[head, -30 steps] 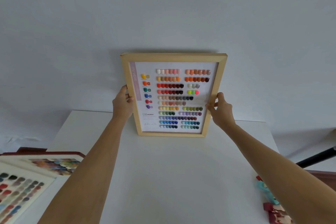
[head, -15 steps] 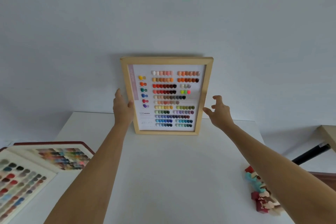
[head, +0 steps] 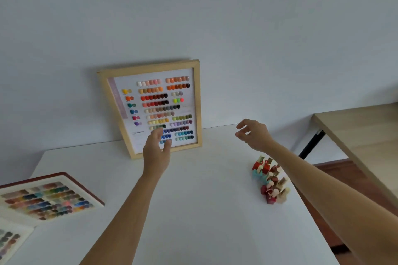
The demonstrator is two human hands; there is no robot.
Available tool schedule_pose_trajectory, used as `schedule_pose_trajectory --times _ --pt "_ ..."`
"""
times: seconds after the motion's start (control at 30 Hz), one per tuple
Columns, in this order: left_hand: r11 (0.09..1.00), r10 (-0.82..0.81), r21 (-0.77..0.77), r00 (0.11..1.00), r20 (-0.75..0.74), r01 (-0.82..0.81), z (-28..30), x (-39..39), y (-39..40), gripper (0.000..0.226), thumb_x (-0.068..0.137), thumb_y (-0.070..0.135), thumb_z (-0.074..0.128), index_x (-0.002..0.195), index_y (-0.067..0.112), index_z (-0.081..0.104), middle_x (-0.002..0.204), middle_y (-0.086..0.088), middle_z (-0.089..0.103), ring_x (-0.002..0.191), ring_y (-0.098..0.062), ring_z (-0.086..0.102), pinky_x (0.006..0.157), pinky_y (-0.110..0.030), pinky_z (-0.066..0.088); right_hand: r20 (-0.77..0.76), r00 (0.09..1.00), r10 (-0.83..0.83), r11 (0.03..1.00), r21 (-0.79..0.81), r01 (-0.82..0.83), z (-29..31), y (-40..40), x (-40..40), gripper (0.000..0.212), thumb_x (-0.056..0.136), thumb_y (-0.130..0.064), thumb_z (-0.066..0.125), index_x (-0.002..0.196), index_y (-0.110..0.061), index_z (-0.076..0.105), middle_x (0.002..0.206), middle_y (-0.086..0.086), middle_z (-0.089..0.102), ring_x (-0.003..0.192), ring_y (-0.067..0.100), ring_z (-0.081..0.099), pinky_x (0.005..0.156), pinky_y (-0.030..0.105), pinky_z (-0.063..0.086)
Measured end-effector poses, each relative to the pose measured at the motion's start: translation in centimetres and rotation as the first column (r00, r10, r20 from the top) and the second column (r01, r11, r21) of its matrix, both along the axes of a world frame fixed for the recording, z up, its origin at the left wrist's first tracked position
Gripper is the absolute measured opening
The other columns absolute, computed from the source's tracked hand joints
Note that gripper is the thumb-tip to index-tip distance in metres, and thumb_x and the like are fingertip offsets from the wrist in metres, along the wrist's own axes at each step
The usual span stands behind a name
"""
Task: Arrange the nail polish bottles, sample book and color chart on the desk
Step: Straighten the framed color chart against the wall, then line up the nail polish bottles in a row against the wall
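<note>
The wood-framed color chart (head: 155,105) leans upright against the wall at the back of the white desk (head: 193,211). My left hand (head: 156,153) hovers open just in front of its lower edge, holding nothing. To the right of the frame, my right hand (head: 253,134) floats above the desk with fingers spread and empty. A cluster of several nail polish bottles (head: 270,178), red, teal and beige, stands near the desk's right edge under my right forearm. The open sample book (head: 46,199) lies at the left edge, partly cut off by the frame.
A second, wood-topped table (head: 361,135) with a black leg stands to the right, separated by a gap showing brown floor. The plain wall runs directly behind the desk.
Both hands have let go of the color chart and drawn back from it. The chart now rests against the wall. The view has swung right, bringing the bottles fully into sight.
</note>
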State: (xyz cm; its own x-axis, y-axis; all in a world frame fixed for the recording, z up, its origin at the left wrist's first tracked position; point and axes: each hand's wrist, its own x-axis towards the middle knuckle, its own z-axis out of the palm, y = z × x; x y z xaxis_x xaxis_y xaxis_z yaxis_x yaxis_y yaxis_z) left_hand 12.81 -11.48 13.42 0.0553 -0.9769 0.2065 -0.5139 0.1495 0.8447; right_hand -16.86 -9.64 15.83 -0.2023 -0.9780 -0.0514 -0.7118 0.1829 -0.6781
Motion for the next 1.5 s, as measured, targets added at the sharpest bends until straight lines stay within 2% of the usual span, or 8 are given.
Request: schedule_pose_trajectory --times 0.27,0.37,0.5,0.6,0.77,1.03,1.3,1.5 --pt "0.936 -0.342 0.086 0.939 0.014 0.34 -3.5 -7.1 3.9 0.026 0.091 0.013 0.058 0.117 0.009 0.059 0.116 -0.006 0.067 0.103 -0.011 0.06 0.091 -0.025 0.046 -0.069 0.986 -0.152 0.985 0.073 0.157 -1.9 7.5 -4.2 0.011 0.087 -0.017 0.061 0.097 -0.012 0.063 0.091 0.005 0.069 0.076 0.025 0.068 0.069 0.036 0.058" --pt "0.901 -0.423 0.128 0.906 0.035 0.415 -4.9 -9.6 5.1 0.023 0.092 0.013 0.057 0.113 0.01 0.063 0.112 -0.004 0.069 0.104 -0.014 0.063 0.088 -0.019 0.045 -0.067 0.978 -0.195 0.976 0.086 0.201 -2.8 9.3 -5.9 0.008 0.088 -0.013 0.06 0.095 -0.011 0.063 0.088 0.006 0.069 0.071 0.025 0.069 0.059 0.027 0.055" --pt "0.861 -0.491 0.19 0.868 0.069 0.472 -6.2 -13.1 5.7 0.021 0.093 0.014 0.056 0.111 0.012 0.065 0.112 -0.003 0.069 0.106 -0.014 0.064 0.086 -0.017 0.045 -0.094 0.967 -0.235 0.968 0.07 0.242 -4.0 10.2 -8.7 0.009 0.09 -0.007 0.057 0.093 -0.01 0.064 0.09 0.01 0.07 0.077 0.021 0.066 0.068 0.025 0.052" --pt "0.849 -0.51 0.221 0.854 0.102 0.48 -6.8 -16.2 5.4 0.022 0.093 0.014 0.054 0.111 0.012 0.065 0.114 -0.004 0.069 0.105 -0.014 0.064 0.085 -0.015 0.043 -0.125 0.968 -0.217 0.97 0.079 0.228 -5.3 9.9 -11.0 0.018 0.09 0.001 0.052 0.094 -0.009 0.066 0.093 0.009 0.069 0.077 0.014 0.062 0.064 0.017 0.046" --pt "0.857 -0.481 0.29 0.862 0.161 0.425 -7.6 -21.8 3.8 0.023 0.092 0.015 0.055 0.114 0.016 0.063 0.116 -0.008 0.066 0.102 -0.018 0.064 0.081 -0.017 0.043 -0.165 0.984 -0.07 0.984 0.153 0.096 -7.9 8.5 -14.5 0.03 0.089 0.008 0.045 0.101 -0.009 0.067 0.106 0.01 0.067 0.095 0.021 0.062 0.083 0.028 0.052" --pt "0.845 -0.503 0.375 0.805 0.315 0.381 -8.5 -29.5 2.0 0.033 0.088 0.026 0.063 0.119 0.019 0.058 0.116 -0.009 0.061 0.095 -0.024 0.064 0.087 -0.03 0.052 -0.041 0.981 0.187 0.967 0.185 -0.177 -11.1 6.4 -17.0 0.016 0.079 -0.011 0.071 0.091 -0.019 0.064 0.098 0.001 0.063 0.084 0.012 0.062 0.078 0.026 0.053" --pt "0.852 -0.516 0.381 0.704 0.488 0.36 -9.2 -32.0 1.5 0.027 0.088 0.032 0.061 0.112 0.02 0.064 0.111 -0.008 0.057 0.096 -0.025 0.062 0.085 -0.031 0.052 0.043 0.99 0.135 0.983 0.119 -0.14 -13.6 6.0 -17.6 0.015 0.084 -0.013 0.066 0.086 -0.019 0.053 0.086 -0.003 0.066 0.071 -0.002 0.061 0.061 0.014 0.047" --pt "0.841 -0.54 0.351 0.666 0.515 0.411 -9.6 -31.9 0.3 0.02 0.088 0.014 0.062 0.107 0.009 0.067 0.108 -0.011 0.061 0.096 -0.025 0.062 0.083 -0.025 0.049 0.031 0.983 0.179 0.978 0.107 -0.181 -13.6 6.3 -17.6 0.022 0.088 -0.019 0.063 0.11 -0.022 0.059 0.097 -0.001 0.068 0.076 0.006 0.063 0.069 0.011 0.046"
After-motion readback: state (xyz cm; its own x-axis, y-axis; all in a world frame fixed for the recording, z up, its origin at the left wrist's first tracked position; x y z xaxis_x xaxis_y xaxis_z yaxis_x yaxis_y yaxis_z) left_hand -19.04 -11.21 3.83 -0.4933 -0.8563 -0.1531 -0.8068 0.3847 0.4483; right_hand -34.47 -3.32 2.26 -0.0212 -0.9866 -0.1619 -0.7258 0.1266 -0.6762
